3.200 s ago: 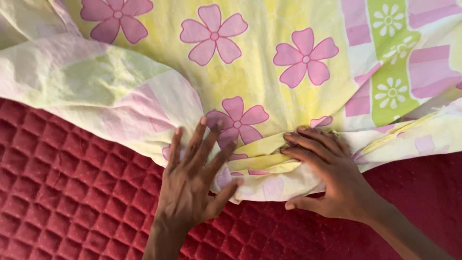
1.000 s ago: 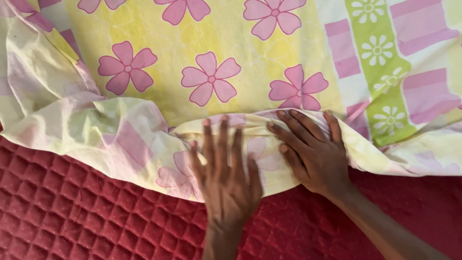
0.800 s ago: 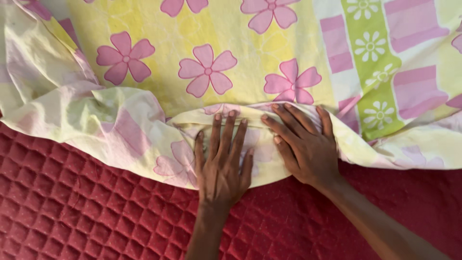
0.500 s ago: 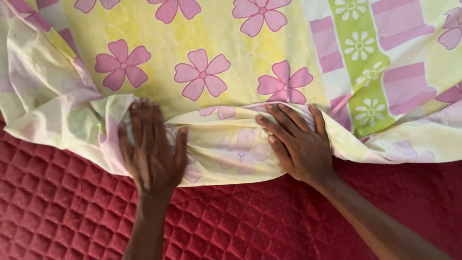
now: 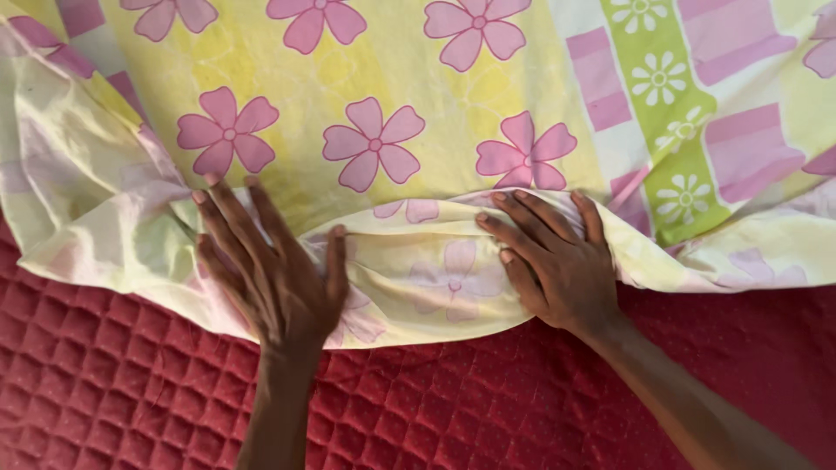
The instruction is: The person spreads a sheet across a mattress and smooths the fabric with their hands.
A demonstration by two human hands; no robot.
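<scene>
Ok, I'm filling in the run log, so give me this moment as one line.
left hand: flat on folded sheet edge | right hand: flat on same fold | floral sheet: hem turned over | red quilted cover: underneath

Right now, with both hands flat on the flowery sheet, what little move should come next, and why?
Probably slide the left hand further left along the folded edge. The right hand already pins the fold flat, and the stretch between the hands looks fairly smooth, but the sheet is bunched and wrinkled left of the left hand, above the red quilt. Smoothing outward there would likely flatten it.
</scene>
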